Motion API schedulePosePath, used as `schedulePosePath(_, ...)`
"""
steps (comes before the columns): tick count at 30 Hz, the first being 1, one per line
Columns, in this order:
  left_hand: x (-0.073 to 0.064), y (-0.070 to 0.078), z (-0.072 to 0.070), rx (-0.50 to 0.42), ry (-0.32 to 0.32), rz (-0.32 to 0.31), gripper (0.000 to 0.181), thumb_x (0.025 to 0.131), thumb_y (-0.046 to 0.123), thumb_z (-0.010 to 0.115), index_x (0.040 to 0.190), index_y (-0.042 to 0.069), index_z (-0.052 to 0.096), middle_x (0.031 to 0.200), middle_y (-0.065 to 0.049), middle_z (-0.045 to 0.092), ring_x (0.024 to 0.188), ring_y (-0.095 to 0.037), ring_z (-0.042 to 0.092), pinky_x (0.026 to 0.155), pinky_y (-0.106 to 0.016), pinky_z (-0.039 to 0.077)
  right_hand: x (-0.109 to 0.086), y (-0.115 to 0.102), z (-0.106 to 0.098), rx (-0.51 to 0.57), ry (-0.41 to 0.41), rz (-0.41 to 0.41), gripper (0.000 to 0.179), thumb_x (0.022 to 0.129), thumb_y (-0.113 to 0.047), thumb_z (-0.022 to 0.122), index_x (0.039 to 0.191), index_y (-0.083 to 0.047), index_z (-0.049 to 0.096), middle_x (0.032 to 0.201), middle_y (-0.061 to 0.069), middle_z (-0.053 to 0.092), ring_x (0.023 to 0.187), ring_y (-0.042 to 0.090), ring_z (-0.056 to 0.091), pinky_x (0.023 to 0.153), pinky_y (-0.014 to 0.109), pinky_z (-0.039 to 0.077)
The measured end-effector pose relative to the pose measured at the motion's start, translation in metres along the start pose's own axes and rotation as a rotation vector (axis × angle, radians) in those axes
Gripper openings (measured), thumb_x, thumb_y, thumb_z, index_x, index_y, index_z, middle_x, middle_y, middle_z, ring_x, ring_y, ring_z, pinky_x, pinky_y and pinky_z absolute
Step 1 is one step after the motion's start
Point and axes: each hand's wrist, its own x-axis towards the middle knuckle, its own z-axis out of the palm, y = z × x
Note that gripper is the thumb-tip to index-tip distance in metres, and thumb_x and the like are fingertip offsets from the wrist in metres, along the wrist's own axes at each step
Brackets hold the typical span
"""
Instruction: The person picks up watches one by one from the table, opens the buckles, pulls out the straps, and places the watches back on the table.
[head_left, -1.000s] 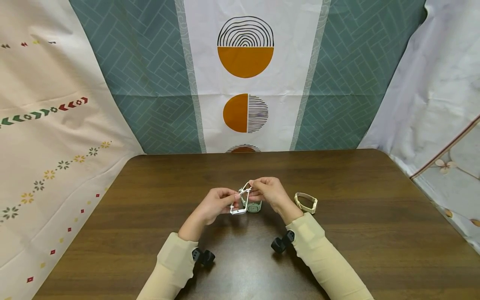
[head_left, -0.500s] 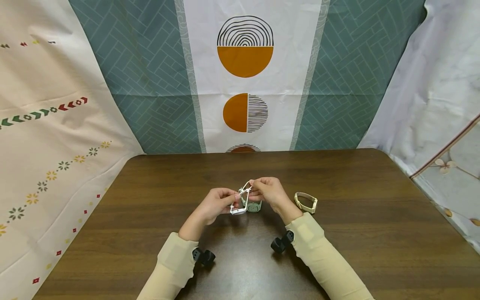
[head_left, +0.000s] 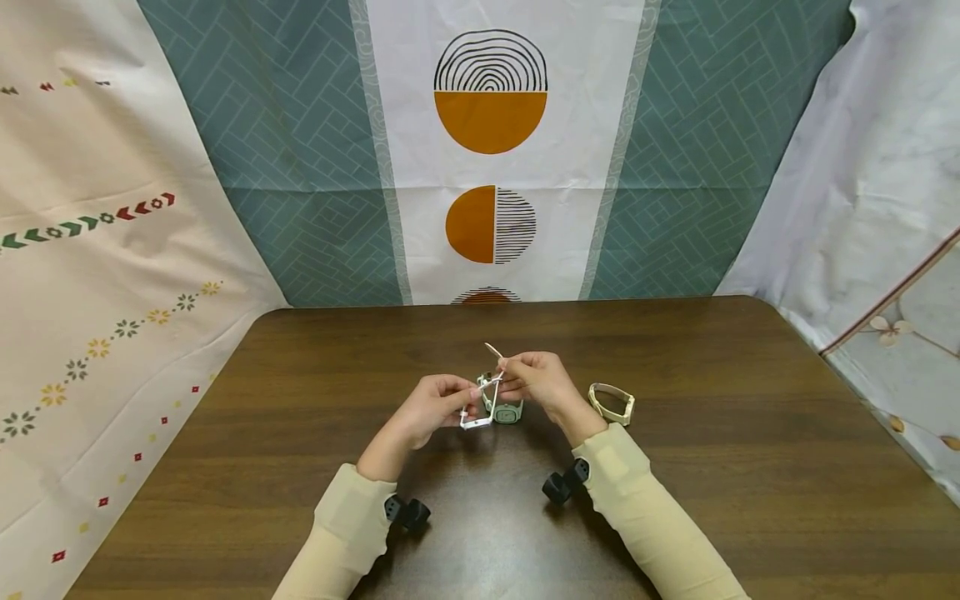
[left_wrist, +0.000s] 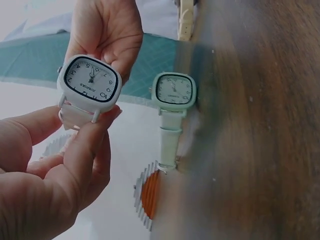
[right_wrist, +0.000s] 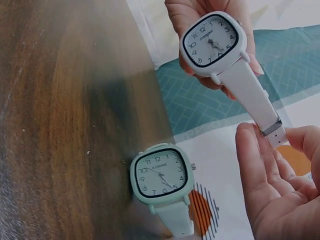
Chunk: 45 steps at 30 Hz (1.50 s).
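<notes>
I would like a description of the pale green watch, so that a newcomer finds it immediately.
Over the brown table, find the left hand and right hand holding a white watch. The pale green watch rests on the table, just right of the white case in the head view. Its mint colour separates it from the white one and the yellowish watch farther right.

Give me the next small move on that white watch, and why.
Probably a gentle pull by the right hand on the loose strap tip, with the left hand holding steady. Both hands pinch the strap of the white watch, and that tip sticks up past the right hand.
</notes>
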Motion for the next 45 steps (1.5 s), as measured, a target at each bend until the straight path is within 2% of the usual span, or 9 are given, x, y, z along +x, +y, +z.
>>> schedulePosePath(2, -0.001, 0.002, 0.000, 0.008, -0.006, 0.011, 0.029, 0.095, 0.003, 0.053, 0.109, -0.022, 0.052, 0.080, -0.005, 0.058, 0.071, -0.007, 0.057, 0.064, -0.020, 0.052, 0.000, -0.001, -0.002, -0.029, 0.008, -0.012, 0.033, 0.095, -0.005, 0.052, 0.110, 0.024, 0.053, 0.073, 0.004, 0.066, 0.062, 0.010, 0.063, 0.060, 0.022, 0.056)
schedulePosePath(9, -0.003, 0.004, -0.002, 0.041, -0.008, 0.026, 0.026, 0.095, 0.004, 0.055, 0.107, -0.018, 0.055, 0.081, -0.004, 0.059, 0.072, -0.008, 0.059, 0.065, -0.021, 0.054, 0.002, -0.004, -0.006, -0.053, 0.032, -0.040, 0.029, 0.093, -0.004, 0.054, 0.107, 0.021, 0.057, 0.093, 0.029, 0.067, 0.062, 0.009, 0.061, 0.058, 0.021, 0.054)
schedulePosePath(11, -0.003, 0.005, -0.002, 0.039, -0.009, 0.023, 0.024, 0.094, 0.004, 0.056, 0.107, -0.017, 0.055, 0.081, -0.003, 0.058, 0.073, -0.008, 0.059, 0.066, -0.022, 0.054, 0.002, -0.005, -0.005, -0.051, 0.025, -0.037, 0.028, 0.093, -0.004, 0.055, 0.107, 0.020, 0.058, 0.094, 0.030, 0.066, 0.062, 0.009, 0.061, 0.059, 0.022, 0.055)
schedulePosePath(20, -0.004, 0.007, -0.003, 0.117, -0.003, 0.022, 0.025, 0.093, 0.009, 0.059, 0.109, -0.010, 0.057, 0.079, -0.002, 0.058, 0.073, -0.010, 0.057, 0.065, -0.024, 0.052, 0.002, -0.007, -0.005, -0.018, 0.006, -0.050, 0.028, 0.092, -0.003, 0.055, 0.107, 0.021, 0.057, 0.079, 0.011, 0.068, 0.061, 0.010, 0.062, 0.062, 0.024, 0.056)
schedulePosePath(28, -0.005, 0.008, -0.001, 0.143, -0.025, 0.036, 0.027, 0.092, 0.010, 0.059, 0.113, -0.008, 0.058, 0.083, -0.011, 0.060, 0.070, -0.011, 0.056, 0.061, -0.024, 0.048, 0.001, -0.004, -0.001, -0.017, -0.014, -0.052, 0.030, 0.092, -0.001, 0.056, 0.108, 0.024, 0.054, 0.070, 0.001, 0.065, 0.059, 0.009, 0.062, 0.058, 0.021, 0.055)
schedulePosePath(34, -0.004, 0.007, 0.001, 0.094, -0.029, 0.039, 0.029, 0.094, 0.008, 0.057, 0.114, -0.012, 0.058, 0.086, -0.009, 0.063, 0.071, -0.011, 0.057, 0.067, -0.026, 0.054, 0.001, -0.001, 0.003, -0.025, -0.029, -0.050, 0.030, 0.091, -0.001, 0.057, 0.107, 0.024, 0.054, 0.067, -0.001, 0.063, 0.057, 0.008, 0.061, 0.057, 0.021, 0.055)
schedulePosePath(39, -0.002, 0.004, 0.002, 0.103, -0.009, 0.076, 0.028, 0.092, 0.006, 0.059, 0.111, -0.014, 0.060, 0.080, -0.004, 0.066, 0.067, -0.008, 0.060, 0.066, -0.025, 0.055, 0.000, 0.001, 0.005, -0.019, -0.049, -0.054, 0.029, 0.091, -0.002, 0.058, 0.106, 0.023, 0.055, 0.066, 0.000, 0.063, 0.057, 0.009, 0.062, 0.058, 0.024, 0.057)
schedulePosePath(45, -0.002, 0.003, 0.002, 0.106, 0.020, 0.109, 0.026, 0.090, 0.003, 0.062, 0.108, -0.014, 0.062, 0.082, -0.014, 0.070, 0.065, -0.006, 0.061, 0.062, -0.022, 0.054, -0.001, 0.003, 0.006, 0.008, -0.042, -0.061, 0.027, 0.090, -0.002, 0.059, 0.104, 0.021, 0.056, 0.067, 0.000, 0.064, 0.057, 0.010, 0.063, 0.058, 0.024, 0.057)
